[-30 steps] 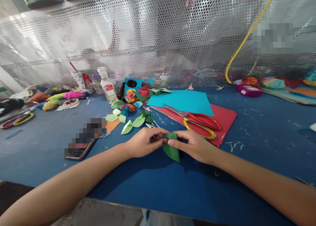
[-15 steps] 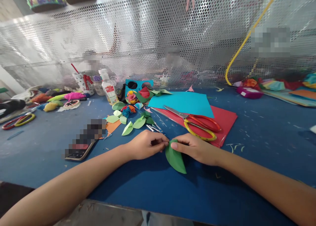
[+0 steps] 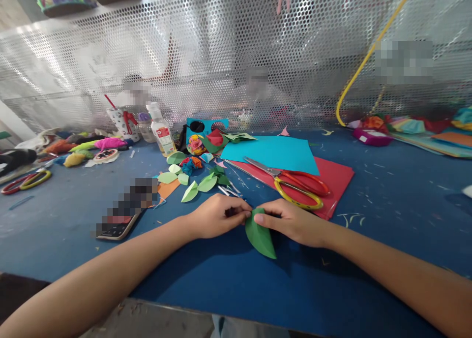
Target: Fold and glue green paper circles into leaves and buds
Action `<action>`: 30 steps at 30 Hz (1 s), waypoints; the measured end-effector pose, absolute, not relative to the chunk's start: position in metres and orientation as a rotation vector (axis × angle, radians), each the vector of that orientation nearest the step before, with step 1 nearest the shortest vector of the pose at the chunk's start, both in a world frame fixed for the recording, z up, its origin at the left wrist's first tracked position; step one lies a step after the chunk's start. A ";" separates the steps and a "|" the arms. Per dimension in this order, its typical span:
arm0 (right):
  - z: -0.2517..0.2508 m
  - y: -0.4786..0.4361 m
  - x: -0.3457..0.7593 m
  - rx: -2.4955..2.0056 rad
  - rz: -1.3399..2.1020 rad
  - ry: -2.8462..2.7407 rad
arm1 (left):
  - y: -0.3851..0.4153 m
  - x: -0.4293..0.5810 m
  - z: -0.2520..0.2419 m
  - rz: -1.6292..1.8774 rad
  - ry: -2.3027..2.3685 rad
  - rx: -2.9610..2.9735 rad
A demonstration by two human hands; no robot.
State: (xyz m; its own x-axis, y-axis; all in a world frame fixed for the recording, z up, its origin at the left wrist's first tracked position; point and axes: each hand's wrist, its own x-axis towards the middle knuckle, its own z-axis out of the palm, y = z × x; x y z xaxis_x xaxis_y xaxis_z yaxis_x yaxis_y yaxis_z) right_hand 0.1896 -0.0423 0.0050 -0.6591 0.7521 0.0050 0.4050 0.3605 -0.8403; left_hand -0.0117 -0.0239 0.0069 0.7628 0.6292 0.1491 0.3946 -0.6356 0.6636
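A green paper leaf (image 3: 260, 238), pointed at its lower end, is between my hands above the blue table. My right hand (image 3: 291, 222) pinches its upper part, thumb on the near face. Against its upper left edge, the closed fingertips of my left hand (image 3: 220, 216) grip the paper. Just beyond my right hand, scissors (image 3: 298, 193) with one red and one yellow handle lie on red paper (image 3: 337, 178) and a blue sheet (image 3: 273, 148). Lighter green paper leaves (image 3: 207, 183) are scattered past my left hand.
A phone (image 3: 127, 220) lies left of my left forearm. A glue bottle (image 3: 162, 131) and a patterned cup (image 3: 121, 124) stand farther back. Another pair of scissors (image 3: 27, 182) is at far left. A perforated metal screen (image 3: 221, 57) closes off the back, with people behind it.
The lower tip of the green leaf has swung slightly left. Both hands keep nearly the same place and grip.
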 end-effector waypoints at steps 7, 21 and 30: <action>0.004 -0.041 0.190 -1.028 1.198 -2.255 | -0.024 -0.012 0.007 0.479 0.763 2.352; 0.006 -0.042 0.190 -1.044 1.223 -2.288 | -0.024 -0.012 0.007 0.435 0.769 2.409; 0.006 -0.041 0.190 -1.041 1.226 -2.293 | -0.025 -0.012 0.010 0.438 0.773 2.432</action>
State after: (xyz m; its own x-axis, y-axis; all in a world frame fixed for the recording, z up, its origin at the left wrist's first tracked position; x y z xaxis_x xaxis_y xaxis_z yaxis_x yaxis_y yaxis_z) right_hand 0.1897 -0.0414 0.0057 -0.6742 0.7373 -0.0429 0.4452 0.3594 -0.8202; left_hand -0.0119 -0.0246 0.0096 0.7819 0.6080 0.1377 0.4303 -0.6862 0.5865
